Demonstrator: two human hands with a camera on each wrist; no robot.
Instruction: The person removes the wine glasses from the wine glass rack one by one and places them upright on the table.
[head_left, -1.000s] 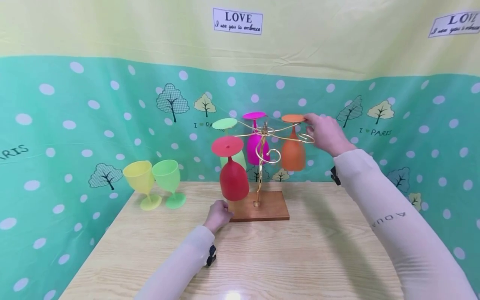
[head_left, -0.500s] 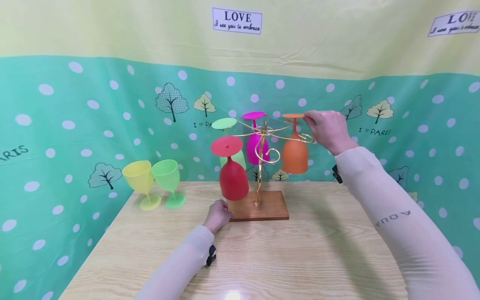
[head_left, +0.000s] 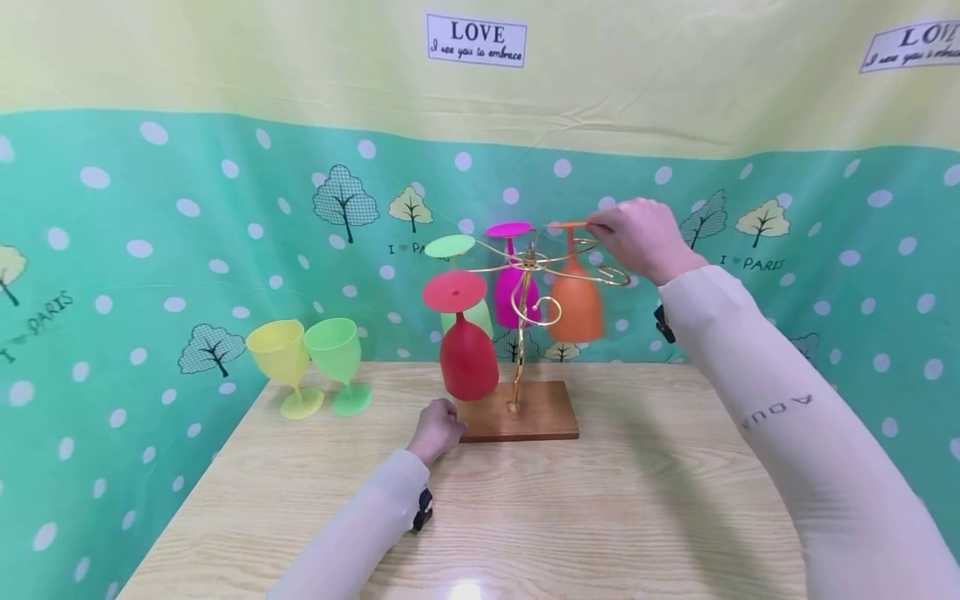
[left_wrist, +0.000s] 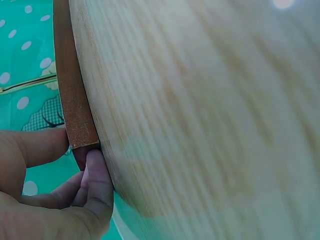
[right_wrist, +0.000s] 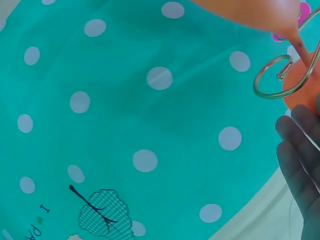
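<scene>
Right hand (head_left: 637,239) pinches the orange cup (head_left: 573,292) by its foot (head_left: 566,225), bowl (head_left: 577,315) below — likely light, stiff, best held there — left hand (head_left: 437,431) grips base (head_left: 540,412).

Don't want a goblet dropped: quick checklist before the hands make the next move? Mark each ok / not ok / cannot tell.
1. Base held: ok. Left hand grips the near-left corner of the wooden base.
2. Orange goblet held: ok. Right hand pinches its foot, bowl down.
3. Orange stem seated in the gold rack: cannot tell. Stem and wire lie close, but contact isn't clear.
4. Orange goblet free of the right hand: not ok, fingers are on the foot.
5. Red goblet, magenta goblet and pale green goblet upside down on the rack: ok.
6. Yellow goblet and bright green goblet upright on the table: ok.
</scene>
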